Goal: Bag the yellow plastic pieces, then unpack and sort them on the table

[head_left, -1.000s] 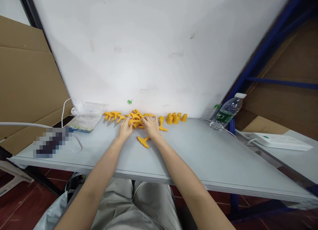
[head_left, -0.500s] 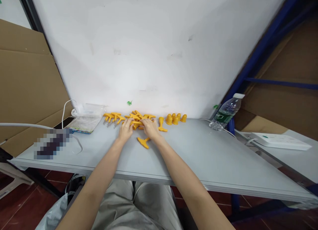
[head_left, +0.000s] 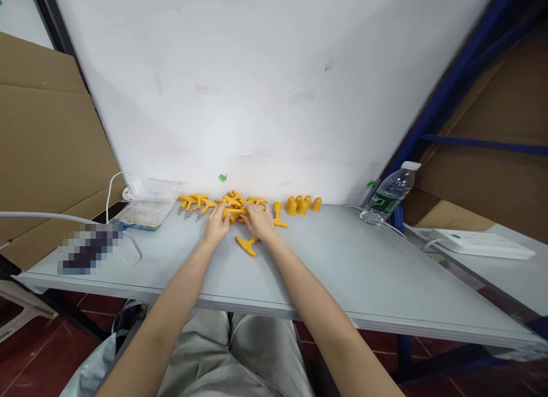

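Note:
A heap of orange plastic T-shaped parts [head_left: 235, 201] lies at the far edge of the grey table [head_left: 351, 271], against a white board. My left hand [head_left: 217, 224] and my right hand [head_left: 260, 220] reach into the heap, and both pinch one orange part [head_left: 234, 212] between their fingertips. Another orange T-piece [head_left: 247, 245] lies on the table just below my right hand. Left of the heap are several orange handles with metal screws [head_left: 193, 204]. To the right stand several small orange cones [head_left: 302, 204] and one upright orange part [head_left: 278, 213].
A clear plastic bag [head_left: 148, 205] and a white cable lie at the far left, with a blurred dark object [head_left: 88, 247] nearer. A water bottle [head_left: 387, 194] lies at the far right. A white power strip [head_left: 479, 244] sits on a neighbouring surface. Cardboard stands on both sides.
My fingers have closed in on one orange part in the heap, the left fingertips moving right to meet the right. The view has barely shifted.

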`<move>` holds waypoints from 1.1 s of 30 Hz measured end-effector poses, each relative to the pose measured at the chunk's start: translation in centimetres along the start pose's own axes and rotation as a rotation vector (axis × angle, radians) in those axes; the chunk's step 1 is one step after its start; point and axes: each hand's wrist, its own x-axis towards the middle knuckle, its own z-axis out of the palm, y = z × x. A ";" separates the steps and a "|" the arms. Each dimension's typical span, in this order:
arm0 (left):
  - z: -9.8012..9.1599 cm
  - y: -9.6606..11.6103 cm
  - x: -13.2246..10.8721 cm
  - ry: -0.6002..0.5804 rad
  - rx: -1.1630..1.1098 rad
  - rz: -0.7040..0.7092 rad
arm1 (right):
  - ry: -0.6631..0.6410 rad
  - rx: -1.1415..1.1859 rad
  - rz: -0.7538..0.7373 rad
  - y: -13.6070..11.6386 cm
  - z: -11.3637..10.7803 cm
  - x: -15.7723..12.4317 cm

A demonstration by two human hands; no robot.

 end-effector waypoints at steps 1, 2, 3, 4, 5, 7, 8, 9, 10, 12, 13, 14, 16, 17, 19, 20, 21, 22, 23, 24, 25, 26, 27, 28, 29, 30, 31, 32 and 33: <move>0.0 -0.1 0.0 0.005 0.006 -0.003 | -0.001 0.004 -0.012 0.0 0.1 0.0; 0.0 -0.1 0.0 0.008 0.010 -0.004 | -0.006 0.003 -0.019 0.0 0.2 -0.1; 0.0 -0.2 0.0 0.009 0.012 -0.005 | -0.012 0.001 -0.020 -0.1 0.2 -0.1; 0.0 -0.2 -0.1 0.010 0.011 -0.006 | -0.019 -0.001 -0.017 -0.1 0.2 0.0; 0.0 -0.2 -0.1 0.010 0.008 -0.008 | -0.023 -0.003 -0.009 -0.2 0.1 0.0; 0.0 -0.1 0.0 0.009 -0.002 -0.015 | -0.018 -0.008 0.014 -0.2 -0.1 0.2; 0.0 -0.1 0.0 0.010 -0.009 -0.022 | -0.011 -0.012 0.027 -0.3 -0.2 0.2; 0.0 0.0 0.0 0.010 -0.016 -0.029 | -0.003 -0.018 0.039 -0.3 -0.3 0.3; 0.0 0.0 0.0 0.010 -0.023 -0.036 | 0.005 -0.026 0.049 -0.4 -0.4 0.3; 0.0 0.1 0.1 0.009 -0.032 -0.048 | 0.020 -0.043 0.055 -0.5 -0.6 0.4; 0.0 0.2 0.1 0.006 -0.034 -0.053 | 0.030 -0.052 0.054 -0.5 -0.6 0.4; 0.0 0.2 0.1 0.004 -0.035 -0.059 | 0.041 -0.060 0.052 -0.5 -0.6 0.4; -0.1 0.3 0.1 -0.001 -0.032 -0.072 | 0.063 -0.072 0.050 -0.5 -0.6 0.4; -0.1 0.3 0.1 -0.004 -0.029 -0.078 | 0.067 -0.075 0.051 -0.5 -0.6 0.4; -0.2 0.3 0.1 -0.013 -0.020 -0.089 | 0.056 -0.079 0.052 -0.5 -0.5 0.4; -0.2 0.3 0.1 -0.017 -0.013 -0.091 | 0.043 -0.076 0.050 -0.5 -0.5 0.4; -0.3 0.3 0.1 -0.020 -0.004 -0.094 | 0.028 -0.068 0.045 -0.5 -0.5 0.3; -0.4 0.3 0.2 -0.022 0.008 -0.096 | 0.012 -0.056 0.038 -0.5 -0.4 0.3; -0.5 0.3 0.2 -0.021 0.023 -0.099 | -0.001 -0.042 0.029 -0.5 -0.4 0.3; -0.6 0.2 0.2 -0.019 0.039 -0.101 | -0.012 -0.027 0.019 -0.5 -0.4 0.3; -0.7 0.2 0.3 -0.015 0.055 -0.103 | -0.021 -0.015 0.009 -0.6 -0.3 0.2; -0.8 0.1 0.3 -0.012 0.067 -0.105 | -0.029 -0.006 0.001 -0.6 -0.3 0.2; -0.8 0.0 0.4 -0.010 0.074 -0.106 | -0.036 0.000 -0.005 -0.7 -0.3 0.2; -0.9 0.0 0.4 -0.009 0.077 -0.107 | -0.041 0.005 -0.007 -0.7 -0.2 0.2; -0.9 -0.1 0.4 -0.006 0.076 -0.109 | -0.045 0.009 -0.004 -0.7 -0.2 0.2; -0.9 -0.1 0.4 -0.004 0.073 -0.111 | -0.047 0.012 -0.001 -0.7 -0.3 0.2; -0.9 -0.2 0.4 -0.001 0.066 -0.111 | -0.047 0.015 0.002 -0.8 -0.3 0.2; -0.8 -0.2 0.4 0.002 0.060 -0.112 | -0.044 0.014 0.002 -0.8 -0.4 0.3; -0.7 -0.2 0.3 0.005 0.053 -0.112 | -0.039 0.010 0.000 -0.8 -0.5 0.3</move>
